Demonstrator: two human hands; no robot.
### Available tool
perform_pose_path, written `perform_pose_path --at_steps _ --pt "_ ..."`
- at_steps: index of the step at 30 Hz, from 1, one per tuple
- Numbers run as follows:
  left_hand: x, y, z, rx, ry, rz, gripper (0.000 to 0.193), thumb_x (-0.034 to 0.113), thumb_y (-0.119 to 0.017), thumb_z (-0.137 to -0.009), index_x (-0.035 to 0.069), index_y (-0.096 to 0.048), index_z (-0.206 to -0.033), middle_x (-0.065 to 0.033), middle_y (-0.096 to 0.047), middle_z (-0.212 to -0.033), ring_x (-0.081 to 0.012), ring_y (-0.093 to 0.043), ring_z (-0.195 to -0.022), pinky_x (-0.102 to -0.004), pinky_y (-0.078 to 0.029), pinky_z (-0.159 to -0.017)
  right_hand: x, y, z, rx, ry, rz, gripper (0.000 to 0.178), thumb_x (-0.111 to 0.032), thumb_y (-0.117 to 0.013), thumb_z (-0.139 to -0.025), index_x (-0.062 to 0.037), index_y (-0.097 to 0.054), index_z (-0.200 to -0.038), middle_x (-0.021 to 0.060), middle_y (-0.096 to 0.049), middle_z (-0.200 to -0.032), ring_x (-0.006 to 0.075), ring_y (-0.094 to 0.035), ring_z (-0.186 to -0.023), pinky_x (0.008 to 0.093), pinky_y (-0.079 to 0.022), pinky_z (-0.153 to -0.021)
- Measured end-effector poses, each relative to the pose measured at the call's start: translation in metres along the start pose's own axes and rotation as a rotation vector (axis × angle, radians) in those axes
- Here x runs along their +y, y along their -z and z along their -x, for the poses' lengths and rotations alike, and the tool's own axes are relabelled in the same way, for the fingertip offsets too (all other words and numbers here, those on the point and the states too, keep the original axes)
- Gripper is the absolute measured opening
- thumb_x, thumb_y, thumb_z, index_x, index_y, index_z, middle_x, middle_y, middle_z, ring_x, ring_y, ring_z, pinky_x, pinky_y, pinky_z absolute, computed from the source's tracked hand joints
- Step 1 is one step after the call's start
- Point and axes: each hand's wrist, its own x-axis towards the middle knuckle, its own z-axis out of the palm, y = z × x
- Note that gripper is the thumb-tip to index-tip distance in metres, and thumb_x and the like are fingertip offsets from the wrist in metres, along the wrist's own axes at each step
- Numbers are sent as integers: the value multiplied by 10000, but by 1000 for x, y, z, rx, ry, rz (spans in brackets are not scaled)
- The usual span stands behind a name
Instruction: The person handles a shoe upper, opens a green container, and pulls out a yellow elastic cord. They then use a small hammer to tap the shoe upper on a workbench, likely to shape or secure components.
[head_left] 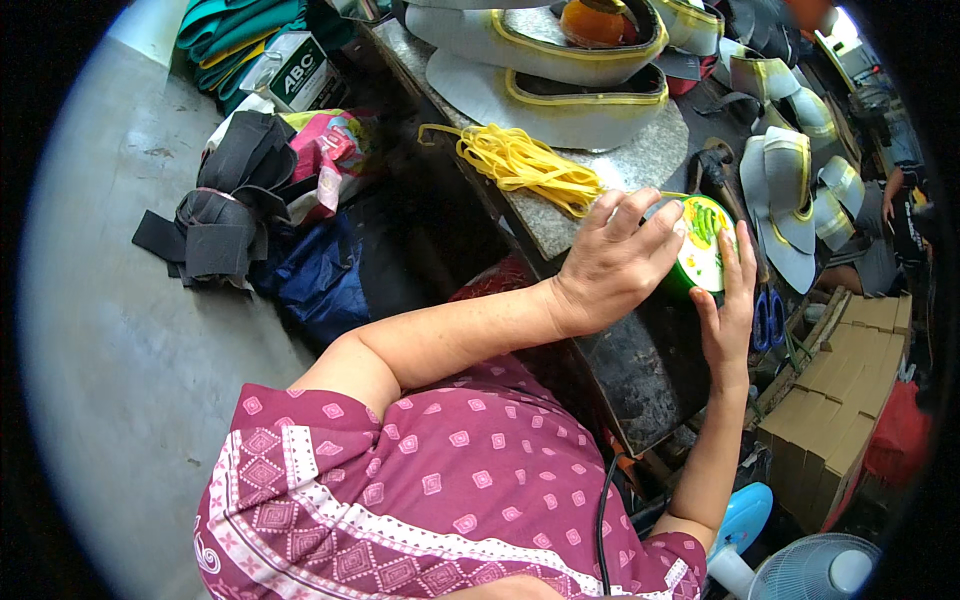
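Curling at the left edge of the tub (pixel 706 250), your left hand (pixel 618 262) may be pinching something; I cannot tell. Round, without a clear long axis, the tub lies between your hands, your right hand (pixel 729 312) cupping its right side.

Left of the hands (pixel 615 270), on the grey floor (pixel 110 350) side, sit a tied bundle of black strips (pixel 225 225), a pink printed bag (pixel 325 155) and a dark blue plastic bag (pixel 320 270). Farther off that way, folded green cloth (pixel 215 45) is stacked. Just right of the hands are blue scissor handles (pixel 769 322); farther right and nearer the body, flat cardboard (pixel 845 375) and a red bag (pixel 895 440). A fan (pixel 830 572) stands below these. Well beyond, another person (pixel 908 215) is partly visible.
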Motion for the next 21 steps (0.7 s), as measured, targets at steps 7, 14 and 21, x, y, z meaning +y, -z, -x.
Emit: perform_pose_path --at_steps 7,14,21 --pt "1 6 2 25 -65 60 262 192 -631 -775 81 -687 -1005 -103 -589 -1223 -299 -511 -1183 -472 -401 -1004 -7 -4 7 102 13 24 577 -367 -721 -899 -71 -588 -1375 237 -420 -1517 401 -445 -1371 460 -366 -1130" --pt "-8 32 18 -54 -45 221 241 209 -755 -711 120 -662 -915 -116 -554 -1231 -320 -500 -1196 -502 -364 -1037 -4 -10 14 207 20 -125 234 -204 -716 -930 -50 -631 -1083 245 -466 -1483 395 -470 -1350 461 -373 -1116" --pt "-34 71 46 -48 44 231 379 166 -787 -726 126 -676 -1086 -125 -563 -1253 -339 -518 -1188 -481 -418 -1003 -5 6 11 64 -3 -141 525 -443 -484 -1042 -54 -537 -1390 204 -425 -1530 345 -405 -1415 435 -280 -1172"
